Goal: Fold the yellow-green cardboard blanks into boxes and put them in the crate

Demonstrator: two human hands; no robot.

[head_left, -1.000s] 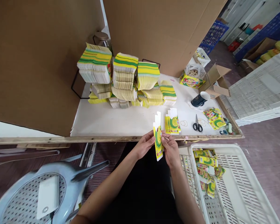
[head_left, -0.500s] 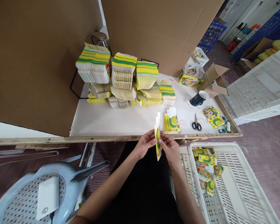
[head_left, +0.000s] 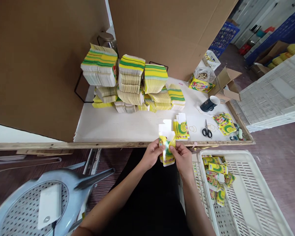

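Stool (head_left: 51, 196): at 8 o'clock from our hands stood a grey perforated stool with a flat white object on it.
Stacks (head_left: 130, 82): at 11 o'clock, yellow-and-green flat cartons were piled high at the back of the table (head_left: 108, 126).
Left hand (head_left: 151, 155): closed, we pinched the left edge of the carton (head_left: 167, 154).
Carton: half opened, white flaps up, just over the table's near edge.
Right hand (head_left: 184, 160): closed on the carton's right edge.
Pile (head_left: 182, 129): at 1 o'clock, nearby, a few flat cartons.
Scissors (head_left: 207, 130): at 2 o'clock, with the mug (head_left: 209, 104) beyond.
Crate (head_left: 250, 196): at 4 o'clock, white, holding folded boxes (head_left: 217, 175).
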